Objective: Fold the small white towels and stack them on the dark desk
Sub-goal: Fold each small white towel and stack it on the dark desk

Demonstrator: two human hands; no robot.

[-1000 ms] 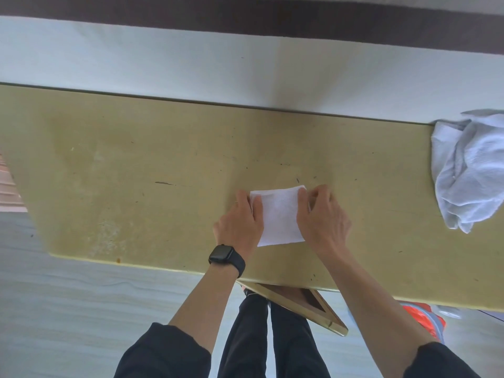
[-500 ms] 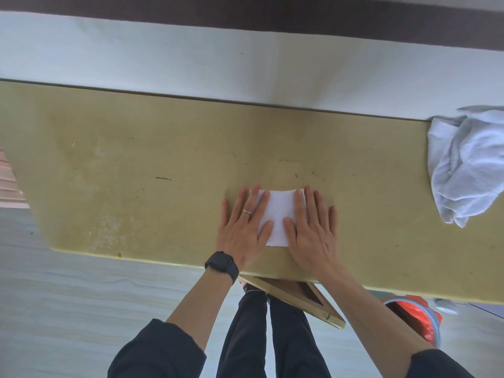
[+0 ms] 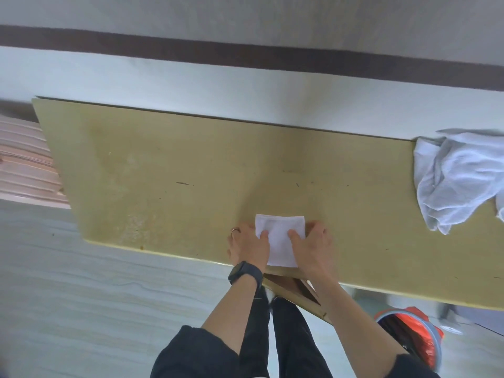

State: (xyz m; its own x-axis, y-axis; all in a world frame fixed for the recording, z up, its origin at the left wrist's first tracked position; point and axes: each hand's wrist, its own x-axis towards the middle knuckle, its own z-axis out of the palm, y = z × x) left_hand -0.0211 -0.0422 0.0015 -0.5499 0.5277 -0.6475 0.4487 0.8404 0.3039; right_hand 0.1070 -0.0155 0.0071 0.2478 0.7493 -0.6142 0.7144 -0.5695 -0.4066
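A small folded white towel (image 3: 280, 233) lies near the front edge of the olive-yellow table (image 3: 191, 173). My left hand (image 3: 248, 245) grips the towel's left edge, thumb on top and fingers curled beside it. My right hand (image 3: 315, 246) grips its right edge the same way. A heap of crumpled white towels (image 3: 458, 175) sits at the table's far right. No dark desk is in view.
The table stands against a pale wall with a dark stripe (image 3: 245, 55). A wooden table brace (image 3: 294, 291) sits below the front edge near my legs. An orange-lined bin (image 3: 411, 339) stands on the floor at right. Pink striped fabric (image 3: 24, 159) lies at left.
Both hands went from pressing flat on the towel to gripping its side edges with thumbs on top. The towel now sits closer to the table's front edge.
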